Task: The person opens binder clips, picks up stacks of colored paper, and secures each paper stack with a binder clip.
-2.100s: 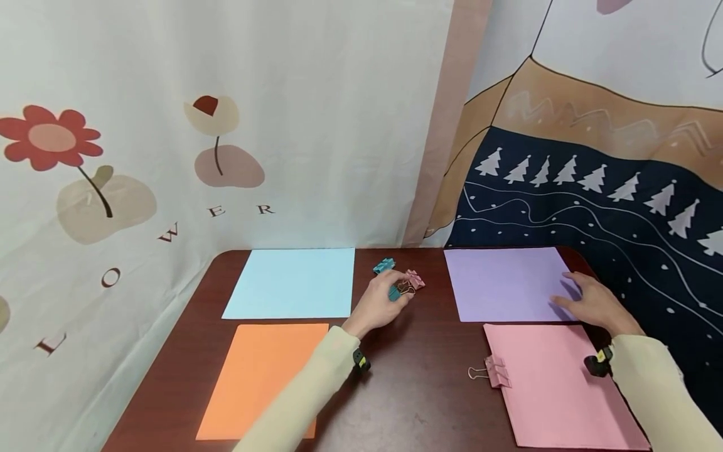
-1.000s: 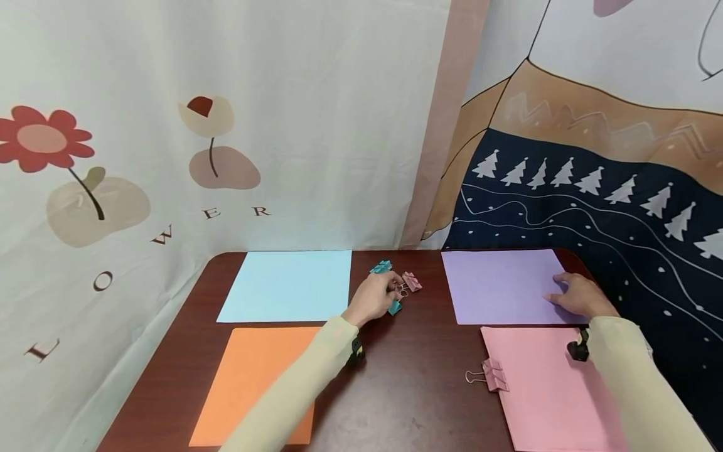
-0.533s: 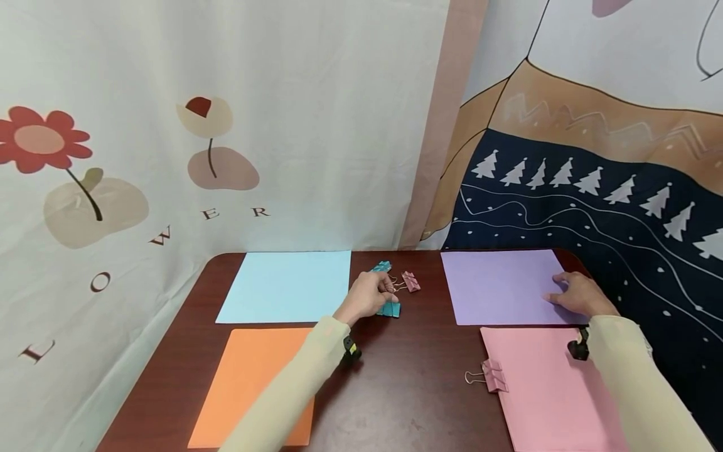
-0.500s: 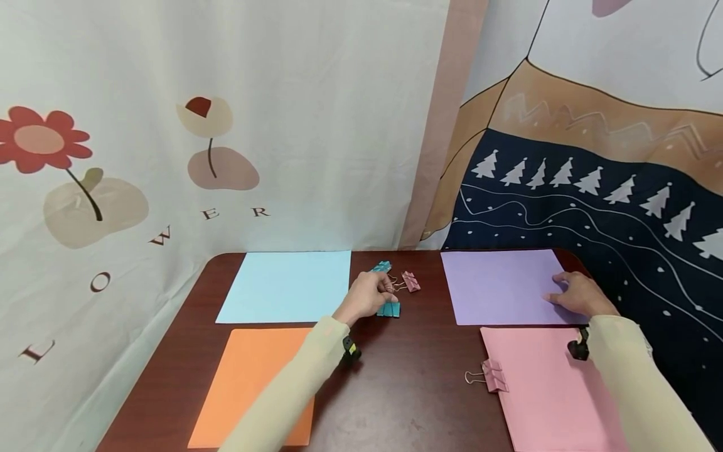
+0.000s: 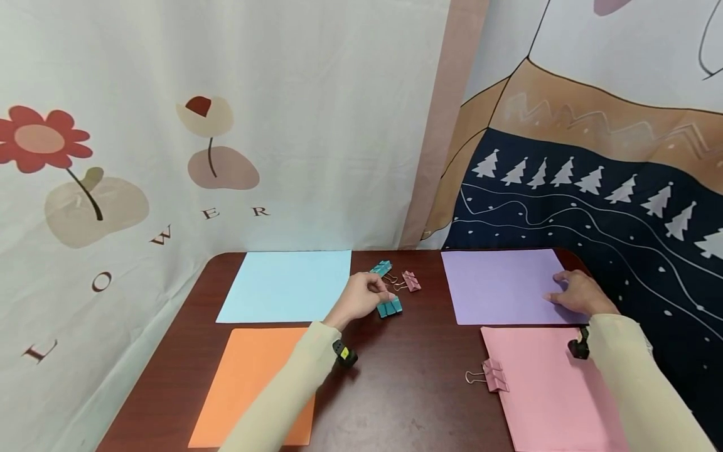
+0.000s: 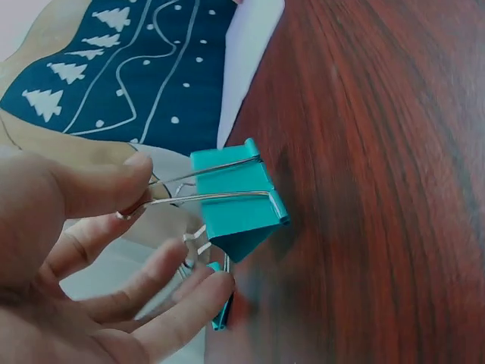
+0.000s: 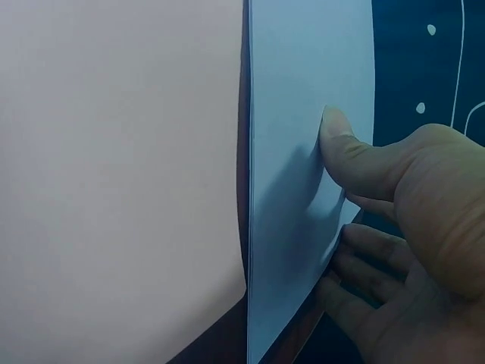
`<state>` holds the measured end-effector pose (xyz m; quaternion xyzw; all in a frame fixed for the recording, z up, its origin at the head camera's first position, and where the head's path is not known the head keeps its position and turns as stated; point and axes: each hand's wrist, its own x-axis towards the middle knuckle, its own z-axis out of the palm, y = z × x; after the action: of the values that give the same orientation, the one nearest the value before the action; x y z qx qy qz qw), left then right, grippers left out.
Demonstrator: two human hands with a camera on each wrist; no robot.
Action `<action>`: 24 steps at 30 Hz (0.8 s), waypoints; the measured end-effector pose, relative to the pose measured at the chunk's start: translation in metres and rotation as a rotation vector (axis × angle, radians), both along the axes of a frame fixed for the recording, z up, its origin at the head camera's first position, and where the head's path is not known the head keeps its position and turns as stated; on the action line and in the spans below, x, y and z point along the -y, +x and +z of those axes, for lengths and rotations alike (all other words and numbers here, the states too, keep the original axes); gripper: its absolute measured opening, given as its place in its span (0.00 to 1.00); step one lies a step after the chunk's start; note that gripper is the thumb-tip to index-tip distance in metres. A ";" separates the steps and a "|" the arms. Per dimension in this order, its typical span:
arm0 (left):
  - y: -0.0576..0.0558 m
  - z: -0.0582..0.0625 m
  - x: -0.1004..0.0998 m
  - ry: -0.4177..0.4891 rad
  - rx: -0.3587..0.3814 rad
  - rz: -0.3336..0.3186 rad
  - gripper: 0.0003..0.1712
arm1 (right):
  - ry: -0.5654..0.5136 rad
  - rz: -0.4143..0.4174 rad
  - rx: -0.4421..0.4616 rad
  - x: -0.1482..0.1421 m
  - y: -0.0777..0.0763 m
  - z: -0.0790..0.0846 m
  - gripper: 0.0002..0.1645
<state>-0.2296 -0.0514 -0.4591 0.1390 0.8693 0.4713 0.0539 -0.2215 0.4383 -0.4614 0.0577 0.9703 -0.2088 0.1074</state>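
Observation:
My left hand (image 5: 360, 296) pinches the wire handles of a teal binder clip (image 6: 239, 193) between thumb and forefinger. The clip's body points away from the fingers over the dark table. Beyond it lie a second teal binder clip (image 5: 381, 268) and a pink binder clip (image 5: 411, 281). My right hand (image 5: 580, 295) grips the right edge of the purple paper (image 5: 497, 285). In the right wrist view the thumb (image 7: 345, 144) lies on top of the sheets, with the other fingers at and below the edge.
Light blue paper (image 5: 288, 285) lies at the back left of the brown table (image 5: 390, 402), orange paper (image 5: 254, 383) in front of it. A pink paper stack (image 5: 553, 383) at front right carries a pink binder clip (image 5: 495, 375) on its left edge. Printed cloth (image 5: 339, 125) hangs behind.
My left hand has drawn back to the left from the pile of clips with the teal binder clip in its fingers. The right hand shifted slightly left early on, then stayed on the purple paper.

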 end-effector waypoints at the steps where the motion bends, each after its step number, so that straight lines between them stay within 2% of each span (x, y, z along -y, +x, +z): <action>1: 0.001 0.000 0.001 0.030 0.016 0.012 0.10 | 0.000 0.001 0.000 0.000 0.000 0.000 0.44; 8: 0.007 0.000 0.003 0.230 0.121 0.093 0.10 | 0.015 0.002 -0.012 0.001 -0.003 -0.001 0.42; 17: 0.012 -0.004 0.003 0.530 0.257 0.143 0.08 | 0.012 -0.042 -0.015 0.005 -0.003 -0.001 0.41; 22: 0.014 -0.006 0.005 0.598 0.318 0.162 0.09 | 0.007 -0.068 -0.028 0.007 -0.005 -0.001 0.40; 24: 0.016 -0.005 0.006 0.619 0.344 0.166 0.13 | 0.008 -0.077 -0.033 0.008 -0.005 -0.002 0.39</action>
<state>-0.2141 -0.0575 -0.4639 -0.0038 0.6720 0.7313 0.1164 -0.2269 0.4303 -0.4631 0.0917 0.9699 -0.2096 0.0828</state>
